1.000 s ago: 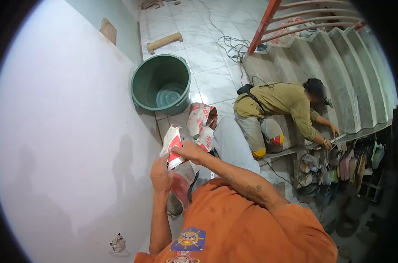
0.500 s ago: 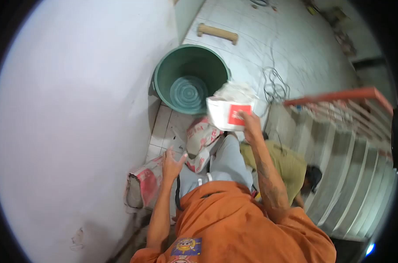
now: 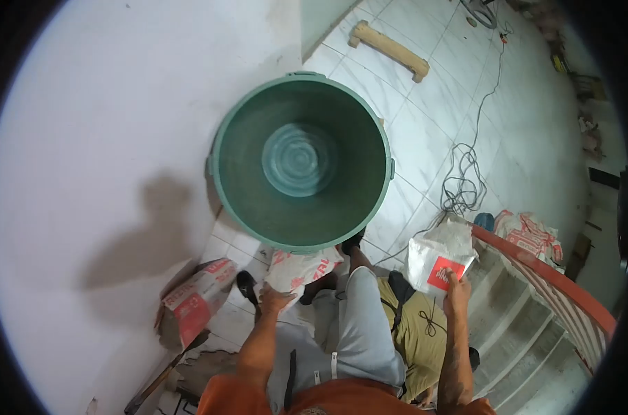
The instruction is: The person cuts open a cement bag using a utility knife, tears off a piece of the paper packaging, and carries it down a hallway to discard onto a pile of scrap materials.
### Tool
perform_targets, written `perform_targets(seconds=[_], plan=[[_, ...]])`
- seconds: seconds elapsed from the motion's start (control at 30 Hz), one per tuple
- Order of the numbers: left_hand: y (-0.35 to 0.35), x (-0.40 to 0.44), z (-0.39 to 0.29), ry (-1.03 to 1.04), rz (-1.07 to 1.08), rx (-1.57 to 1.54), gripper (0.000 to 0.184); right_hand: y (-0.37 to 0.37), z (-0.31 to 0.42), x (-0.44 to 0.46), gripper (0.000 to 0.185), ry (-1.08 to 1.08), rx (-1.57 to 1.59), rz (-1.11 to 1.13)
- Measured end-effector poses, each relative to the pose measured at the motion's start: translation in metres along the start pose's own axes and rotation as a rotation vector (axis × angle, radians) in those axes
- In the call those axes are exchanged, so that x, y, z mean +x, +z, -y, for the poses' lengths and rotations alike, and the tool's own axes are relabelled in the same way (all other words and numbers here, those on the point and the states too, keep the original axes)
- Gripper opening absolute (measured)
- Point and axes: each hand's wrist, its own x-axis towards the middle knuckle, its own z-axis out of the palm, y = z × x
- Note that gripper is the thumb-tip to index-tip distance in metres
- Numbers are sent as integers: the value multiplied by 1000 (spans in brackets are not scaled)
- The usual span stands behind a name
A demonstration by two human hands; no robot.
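A white paper bag [image 3: 431, 252] with a red square label is in my right hand [image 3: 456, 294], held up on the right by the stair railing. My fingers are closed on its lower edge. My left hand [image 3: 278, 297] is closed on the near side of a white cement bag [image 3: 304, 268] with red print, which lies on the floor in front of my legs. A large green bucket [image 3: 241, 117], seen from above, stands just beyond that bag and covers part of it. Only round ridges show on the bucket's bottom.
Another person in an olive shirt [image 3: 421, 332] is low beside my right leg, by the stairs [image 3: 507, 332] and red railing [image 3: 549, 277]. A second cement bag [image 3: 199, 297] leans by the wall. A wooden piece [image 3: 390, 50] and a grey cable [image 3: 464, 187] lie on the tiles.
My left hand has gone from open in the air to the cement bag. My right hand has moved the paper bag right, away from the bucket. The bucket appears larger and closer.
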Motion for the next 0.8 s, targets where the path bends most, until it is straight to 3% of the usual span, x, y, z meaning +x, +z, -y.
perform_targets(seconds=[0.03,0.13,0.27,0.4,0.47,0.6,0.7,0.8], plan=[[10,15,1,-116,47,59,137,-5,-7,-4,17,6,16,-39],[26,36,18,-225,34,58,121,0,-31,-23,16,5,78,-118],[52,78,73,-63,-13,4,77,13,-22,-35,15,35,-1,-59],[37,68,71,48,-5,-213,46,20,-7,-35,13,9,28,24],[17,46,59,87,-30,-77,43,34,3,-45,15,-35,10,46],[-5,45,44,190,26,-141,39,49,18,-69,16,2,20,65],[-29,52,31,328,56,-102,37,53,24,-88,18,-108,53,126],[6,67,46,265,114,-605,35,61,32,-100,20,-167,88,109]])
